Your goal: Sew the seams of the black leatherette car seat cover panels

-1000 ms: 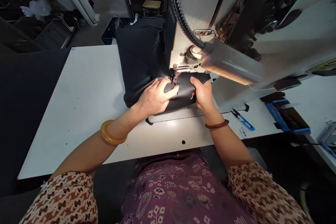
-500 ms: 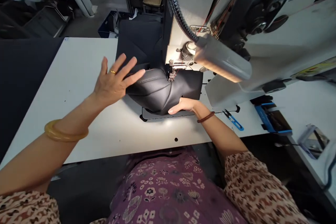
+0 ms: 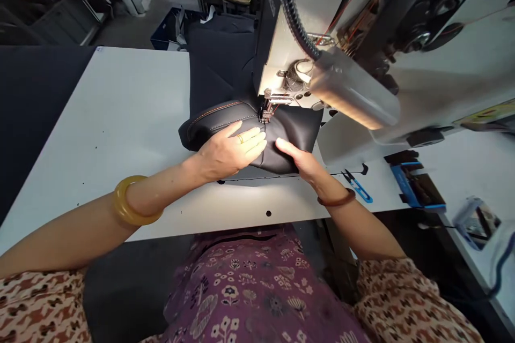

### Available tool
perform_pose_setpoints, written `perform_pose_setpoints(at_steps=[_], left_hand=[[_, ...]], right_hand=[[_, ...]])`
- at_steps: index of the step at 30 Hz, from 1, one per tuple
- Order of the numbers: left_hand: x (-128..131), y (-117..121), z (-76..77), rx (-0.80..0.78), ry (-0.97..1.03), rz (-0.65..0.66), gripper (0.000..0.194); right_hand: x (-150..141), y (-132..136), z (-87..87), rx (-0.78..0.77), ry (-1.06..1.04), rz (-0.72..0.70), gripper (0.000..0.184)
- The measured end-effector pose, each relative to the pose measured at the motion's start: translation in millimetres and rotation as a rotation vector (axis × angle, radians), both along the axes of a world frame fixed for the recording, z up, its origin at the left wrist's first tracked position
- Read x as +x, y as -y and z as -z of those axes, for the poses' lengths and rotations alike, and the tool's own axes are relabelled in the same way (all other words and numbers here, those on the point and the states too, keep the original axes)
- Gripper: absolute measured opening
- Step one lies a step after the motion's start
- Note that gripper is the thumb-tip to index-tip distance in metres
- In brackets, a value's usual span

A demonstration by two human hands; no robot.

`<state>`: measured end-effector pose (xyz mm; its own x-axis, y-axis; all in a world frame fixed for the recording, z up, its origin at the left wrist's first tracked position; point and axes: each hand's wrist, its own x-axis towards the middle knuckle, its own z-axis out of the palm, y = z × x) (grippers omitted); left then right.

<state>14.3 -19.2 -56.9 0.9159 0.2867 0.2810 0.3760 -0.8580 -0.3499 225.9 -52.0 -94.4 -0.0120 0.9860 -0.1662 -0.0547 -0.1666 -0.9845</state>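
Observation:
A black leather cover [image 3: 295,131] with contrast stitching lies beneath the presser foot [image 3: 266,112] of a sewing machine [image 3: 277,59]. The rest of it reaches back over the table as dark cloth [image 3: 219,59]. My left hand [image 3: 231,151] rests flat on the leather left of the foot, its fingers stretched out and close together, a ring on one. At the cover's right front edge is my right hand [image 3: 308,165]. Its thumb lies on top of the leather and the other fingers are hidden, seemingly under the edge.
Blue thread snips [image 3: 358,186] lie on the white table [image 3: 132,118] to the right, near a blue box [image 3: 418,185]. A lamp [image 3: 354,88] on a braided flexible neck hangs over the needle area. Behind the table stands a dark bin [image 3: 164,29].
My left hand has come down from the air onto the leather, moving right and toward me. My right hand has shifted slightly right, and the cover's stitched left part now lies flatter.

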Motion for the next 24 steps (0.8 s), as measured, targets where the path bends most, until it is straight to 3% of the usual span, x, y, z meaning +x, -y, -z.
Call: perform_pose_setpoints(at_steps=[2, 5, 11, 16, 20, 24], left_hand=[[-1.3, -0.3, 3.3, 0.022, 0.037, 0.02, 0.043], [-2.0, 0.4, 5.3, 0.0, 0.098, 0.033, 0.043], [-0.8, -3.7, 1.1, -0.003, 0.139, 0.044, 0.042], [4.2, -21.1, -2.4, 0.013, 0.148, -0.01, 0.041], [5.1, -28.8, 2.8, 0.079, 0.246, 0.06, 0.039], [2.8, -23.0, 11.9, 0.045, 0.342, 0.103, 0.029]], right_hand=[[-1.3, 0.1, -2.0, 0.169, 0.124, 0.252, 0.024], [-3.6, -2.3, -5.4, 0.267, 0.243, 0.379, 0.033], [-5.7, -10.7, -11.1, 0.291, 0.282, 0.384, 0.039], [-0.2, -34.7, -8.8, 0.341, 0.316, 0.373, 0.04], [6.0, -52.1, -2.4, 0.473, 0.365, 0.352, 0.041], [8.8, -55.6, 2.8, 0.498, 0.41, 0.316, 0.039]])
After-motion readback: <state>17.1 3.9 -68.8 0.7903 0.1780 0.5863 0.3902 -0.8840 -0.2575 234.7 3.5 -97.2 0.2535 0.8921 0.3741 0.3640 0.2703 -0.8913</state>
